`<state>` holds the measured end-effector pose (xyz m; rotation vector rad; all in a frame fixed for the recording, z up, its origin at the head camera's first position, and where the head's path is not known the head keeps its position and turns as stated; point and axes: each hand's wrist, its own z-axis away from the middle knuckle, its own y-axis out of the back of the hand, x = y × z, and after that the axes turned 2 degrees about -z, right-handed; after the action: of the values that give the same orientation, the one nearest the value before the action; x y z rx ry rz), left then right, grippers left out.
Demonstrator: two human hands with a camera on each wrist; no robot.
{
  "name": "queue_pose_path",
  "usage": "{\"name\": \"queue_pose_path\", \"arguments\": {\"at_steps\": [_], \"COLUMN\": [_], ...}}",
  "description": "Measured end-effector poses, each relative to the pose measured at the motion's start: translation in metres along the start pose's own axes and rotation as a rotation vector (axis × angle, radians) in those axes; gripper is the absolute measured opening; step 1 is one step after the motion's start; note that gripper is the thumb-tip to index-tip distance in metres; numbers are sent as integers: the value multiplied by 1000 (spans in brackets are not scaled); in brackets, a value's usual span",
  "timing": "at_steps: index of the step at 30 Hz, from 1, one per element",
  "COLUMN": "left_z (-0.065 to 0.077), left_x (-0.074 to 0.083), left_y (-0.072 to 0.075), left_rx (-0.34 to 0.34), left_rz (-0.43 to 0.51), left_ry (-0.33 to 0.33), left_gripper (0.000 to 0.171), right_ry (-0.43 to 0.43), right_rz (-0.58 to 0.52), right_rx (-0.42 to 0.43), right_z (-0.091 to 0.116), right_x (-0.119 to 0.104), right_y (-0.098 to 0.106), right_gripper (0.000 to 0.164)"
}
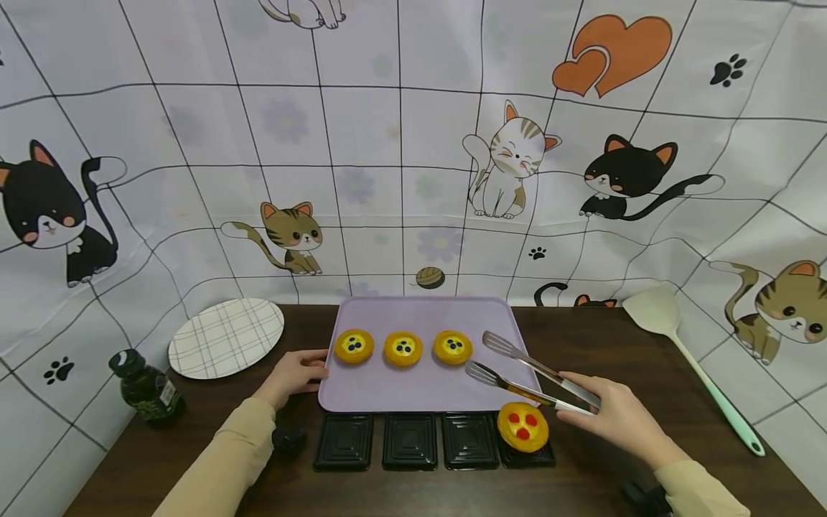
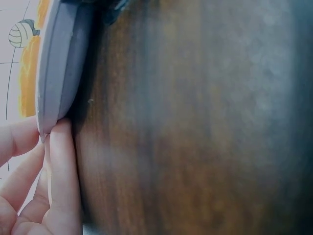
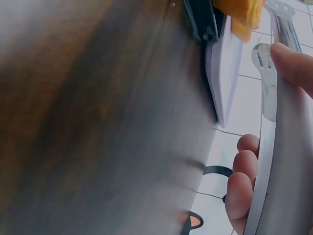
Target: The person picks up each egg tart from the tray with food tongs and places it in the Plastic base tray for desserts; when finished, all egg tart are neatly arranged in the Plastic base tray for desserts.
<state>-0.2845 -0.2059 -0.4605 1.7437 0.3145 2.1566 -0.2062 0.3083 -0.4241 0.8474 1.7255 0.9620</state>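
- Clearly, my right hand (image 1: 607,416) is curled round a pair of metal tongs (image 1: 548,373); the right wrist view shows the thumb along one arm and the fingertips wrapped against the other.
- The tongs stand spread, with nothing between their tips, which reach over the right part of the lilac tray (image 1: 420,391). I cannot tell whether they touch it.
- My left hand (image 1: 298,377) is at the tray's left edge; in the left wrist view I see the rim pinched between thumb and fingers.
- The tray lies toward the far edge of the tabletop (image 1: 400,495), around its middle.
- I count three yellow tarts with blue dots in a row across the tray: the left one (image 1: 353,347) near the left edge, the middle one (image 1: 403,349), and the right one (image 1: 452,347) just beside a tong tip.
- Four black stands line up along the tray's near edge: first (image 1: 344,443), second (image 1: 410,442), third (image 1: 470,441), fourth (image 1: 541,461).
- A red-dotted tart (image 1: 523,427) sits on the fourth, close to the tray's near right corner.
- Toward the tabletop's left edge I have a checked plate (image 1: 226,339) and a dark jar (image 1: 147,391); along its right edge, a pale green spatula (image 1: 654,310).
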Motion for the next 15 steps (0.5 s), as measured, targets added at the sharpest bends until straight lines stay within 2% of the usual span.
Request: {"name": "queue_pose_path", "arguments": {"at_steps": [8,15], "left_z": [3,4], "left_x": [1,4], "left_y": [-3,-2], "left_rx": [38,38], "left_rz": [-69,-64], "left_ry": [-7,-20], "left_gripper": [49,49], "right_ry": [5,23], "right_rz": [-15,-14], "right_rx": [-30,-66], "right_z": [-21,-35], "right_x": [1,-3], "right_y": [-9,-15], "right_gripper": [69,71]}}
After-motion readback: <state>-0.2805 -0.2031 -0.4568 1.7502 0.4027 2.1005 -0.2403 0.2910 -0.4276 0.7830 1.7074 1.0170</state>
